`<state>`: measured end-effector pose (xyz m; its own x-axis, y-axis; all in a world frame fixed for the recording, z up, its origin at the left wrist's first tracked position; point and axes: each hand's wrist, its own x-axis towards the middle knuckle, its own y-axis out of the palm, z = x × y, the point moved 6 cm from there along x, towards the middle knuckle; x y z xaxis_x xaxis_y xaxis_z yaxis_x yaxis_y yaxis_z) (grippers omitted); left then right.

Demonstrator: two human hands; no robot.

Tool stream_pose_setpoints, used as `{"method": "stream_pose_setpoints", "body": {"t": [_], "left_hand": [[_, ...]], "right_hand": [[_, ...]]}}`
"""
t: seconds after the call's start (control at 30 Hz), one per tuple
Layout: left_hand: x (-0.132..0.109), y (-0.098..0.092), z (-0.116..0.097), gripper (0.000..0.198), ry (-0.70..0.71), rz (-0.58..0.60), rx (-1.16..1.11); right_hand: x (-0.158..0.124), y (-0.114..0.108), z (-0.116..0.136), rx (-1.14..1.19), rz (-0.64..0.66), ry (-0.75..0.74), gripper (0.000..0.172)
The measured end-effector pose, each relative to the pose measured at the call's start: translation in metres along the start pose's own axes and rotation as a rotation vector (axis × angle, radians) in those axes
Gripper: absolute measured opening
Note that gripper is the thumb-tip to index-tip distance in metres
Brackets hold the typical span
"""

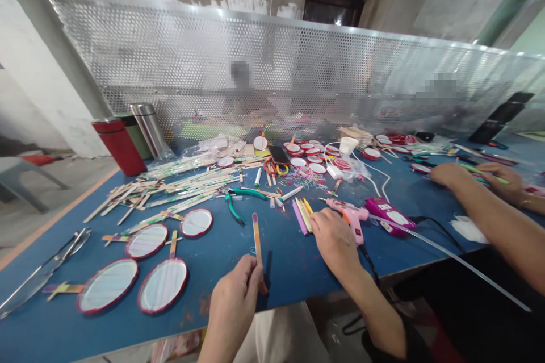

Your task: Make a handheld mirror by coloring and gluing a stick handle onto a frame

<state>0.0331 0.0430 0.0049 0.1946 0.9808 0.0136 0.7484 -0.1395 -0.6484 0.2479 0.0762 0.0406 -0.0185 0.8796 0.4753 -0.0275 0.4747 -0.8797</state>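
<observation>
Low over the near edge of the blue table [293,278], the left hand [236,292] had its thumb and fingers closed round the lower part of a coloured stick [256,232], which stood upright. To its left lay round discs [162,286] with red rims and stick handles. The right hand [334,238] reached over the near ends of some pens [300,217]; whether its fingers gripped one, I could not tell. Just beside it lay a pink glue gun [353,216]. Beyond were green pliers [232,208], and left of them many loose sticks [136,192]. Farther off lay a phone [279,155], and a red bottle [119,147] stood before a metal mesh screen [200,56].
</observation>
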Motion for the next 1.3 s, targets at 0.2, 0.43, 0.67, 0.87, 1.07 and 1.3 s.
{"method": "stream_pose_setpoints", "body": {"t": [0.2, 0.43, 0.67, 0.87, 1.07, 1.3], "left_hand": [[0.000, 0.000, 0.000, 0.029, 0.007, 0.009, -0.006], [0.001, 0.003, 0.004, 0.029, -0.004, 0.037, 0.006], [0.002, 0.002, 0.002, 0.029, -0.020, 0.046, -0.008], [0.000, 0.001, -0.001, 0.030, -0.033, 0.062, -0.010], [0.000, 0.001, 0.000, 0.029, -0.057, 0.058, -0.003], [-0.001, 0.002, 0.001, 0.029, -0.043, 0.048, -0.008]], "right_hand": [[0.010, 0.011, -0.003, -0.079, 0.069, 0.031, 0.024], [0.010, 0.011, -0.006, -0.108, 0.135, 0.075, 0.018], [0.013, 0.012, -0.013, -0.127, 0.221, 0.157, 0.014], [0.018, 0.014, -0.015, -0.086, 0.302, 0.197, 0.018], [0.017, 0.020, -0.020, 0.009, 0.288, 0.245, 0.042], [0.009, 0.018, -0.028, 0.118, 0.249, 0.339, 0.048]]}}
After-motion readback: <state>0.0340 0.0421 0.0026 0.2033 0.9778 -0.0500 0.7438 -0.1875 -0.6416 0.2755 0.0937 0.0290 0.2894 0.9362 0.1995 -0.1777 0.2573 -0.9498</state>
